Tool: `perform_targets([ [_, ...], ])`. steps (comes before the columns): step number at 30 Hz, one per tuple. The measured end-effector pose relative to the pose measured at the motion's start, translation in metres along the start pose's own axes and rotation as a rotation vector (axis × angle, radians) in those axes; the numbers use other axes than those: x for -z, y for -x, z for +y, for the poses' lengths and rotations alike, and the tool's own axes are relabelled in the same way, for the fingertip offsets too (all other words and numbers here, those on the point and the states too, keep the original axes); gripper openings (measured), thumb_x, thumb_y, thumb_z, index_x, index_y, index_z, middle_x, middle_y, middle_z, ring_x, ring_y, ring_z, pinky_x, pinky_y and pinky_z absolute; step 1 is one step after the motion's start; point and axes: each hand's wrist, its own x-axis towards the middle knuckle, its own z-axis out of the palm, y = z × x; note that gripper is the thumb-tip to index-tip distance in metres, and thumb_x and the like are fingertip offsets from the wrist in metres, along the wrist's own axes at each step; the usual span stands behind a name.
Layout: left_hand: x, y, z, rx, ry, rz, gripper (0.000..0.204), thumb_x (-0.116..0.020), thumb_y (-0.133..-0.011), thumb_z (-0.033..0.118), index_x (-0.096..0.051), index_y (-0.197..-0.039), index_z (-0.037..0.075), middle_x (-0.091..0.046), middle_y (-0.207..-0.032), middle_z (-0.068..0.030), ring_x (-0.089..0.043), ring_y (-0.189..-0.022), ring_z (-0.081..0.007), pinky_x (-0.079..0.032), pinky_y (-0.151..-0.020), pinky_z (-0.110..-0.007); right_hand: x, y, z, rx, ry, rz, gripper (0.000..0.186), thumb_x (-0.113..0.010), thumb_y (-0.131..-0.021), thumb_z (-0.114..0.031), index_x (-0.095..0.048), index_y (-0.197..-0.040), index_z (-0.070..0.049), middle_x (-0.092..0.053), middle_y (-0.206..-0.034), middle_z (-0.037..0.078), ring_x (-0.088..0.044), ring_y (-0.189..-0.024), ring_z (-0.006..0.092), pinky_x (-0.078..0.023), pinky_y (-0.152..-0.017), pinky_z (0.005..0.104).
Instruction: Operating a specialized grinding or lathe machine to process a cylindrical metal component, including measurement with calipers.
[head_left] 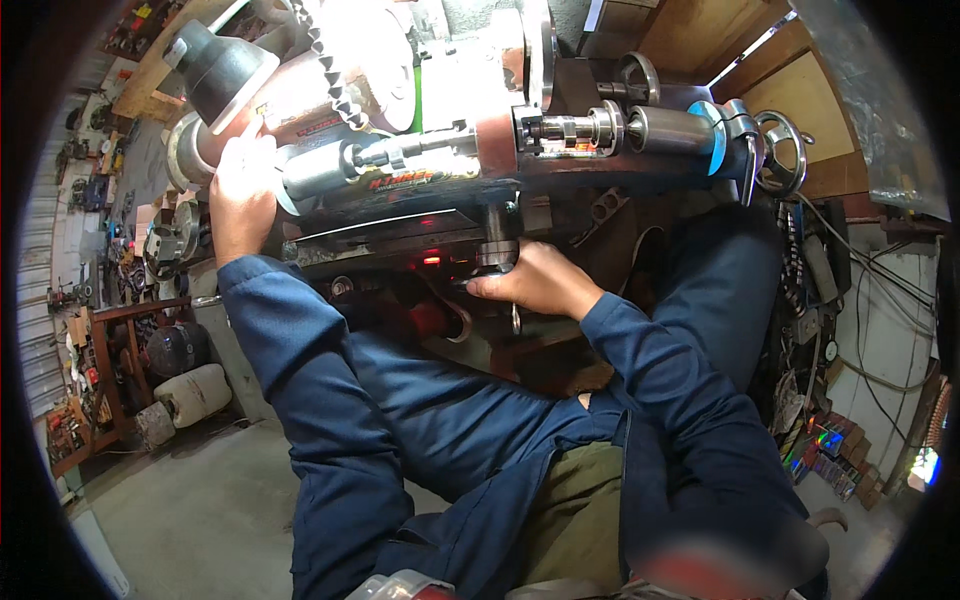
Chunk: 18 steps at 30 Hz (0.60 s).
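My left hand (245, 185) is at the left end of the machine, fingers stretched upward and resting against the grey headstock (318, 172), just below a dark lamp shade (225, 70). A shiny stepped metal shaft (435, 143) lies across the machine from this headstock. On the right the shaft line meets a cylindrical tailstock (675, 130). My right hand (540, 280) is closed round the end of a dark control handle (498, 255) on the machine's front, its thumb pointing left. The palm hides part of this handle.
A chrome handwheel (782, 152) is at the right end, with a smaller handwheel (638, 78) behind. A ribbed flexible hose (325, 60) hangs over the machine. Cables (868, 345) run along the right wall. A pale plastic container (193, 393) stands at lower left. My legs are under the machine's front.
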Motion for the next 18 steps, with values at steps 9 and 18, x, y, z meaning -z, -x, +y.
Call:
perform_targets([
  [9, 0.001, -0.003, 0.012, 0.297, 0.262, 0.007, 0.019, -0.057, -0.087, 0.01, -0.062, -0.102, -0.001, -0.062, -0.1, -0.0157, -0.062, -0.087, -0.0297, -0.051, -0.078, -0.037, -0.002, 0.0, -0.004, -0.057, 0.042, 0.017, 0.045, -0.073, -0.073, -0.045, -0.068, -0.097, -0.007, -0.068, -0.09, 0.017, -0.066, -0.085, 0.0314, -0.05, -0.075, 0.0371],
  [18, 0.001, -0.007, 0.02, 0.174, 0.149, -0.01, 0.021, -0.053, -0.088, 0.009, -0.06, -0.102, -0.004, -0.062, -0.103, -0.017, -0.06, -0.09, -0.0322, -0.05, -0.079, -0.037, 0.006, 0.002, -0.001, -0.099, 0.031, -0.01, 0.056, -0.072, -0.074, -0.049, -0.065, -0.104, -0.003, -0.068, -0.094, 0.018, -0.066, -0.088, 0.0318, -0.05, -0.078, 0.037],
])
